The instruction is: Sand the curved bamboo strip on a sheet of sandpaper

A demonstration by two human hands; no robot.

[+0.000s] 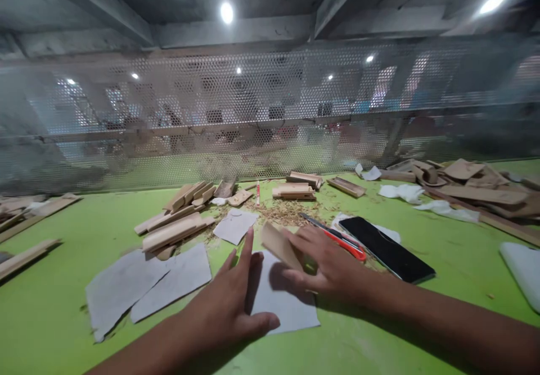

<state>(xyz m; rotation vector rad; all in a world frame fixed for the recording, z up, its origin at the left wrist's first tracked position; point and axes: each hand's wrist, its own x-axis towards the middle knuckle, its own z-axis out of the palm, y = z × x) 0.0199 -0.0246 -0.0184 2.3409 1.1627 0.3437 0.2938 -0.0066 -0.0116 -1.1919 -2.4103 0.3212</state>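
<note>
My left hand (236,296) rests with its fingers spread on the left part of a white sheet of paper (291,316) and holds nothing. My right hand (323,257) grips a flat tan wooden piece (279,244) between thumb and fingers, tilted over the same sheet. Motion blurs that piece a little. Just beyond my right hand lies a cutter with an orange-red handle (348,245), partly hidden by the hand. A small white paper (235,225) lies just ahead of my left fingertips.
Split wooden pieces (177,229) are piled at left, with torn paper (126,285) in front. Shavings (282,213) litter the green table (464,307). A black phone (386,249) is on the right, before more brown scraps (476,181). Perforated mesh (253,116) closes the back.
</note>
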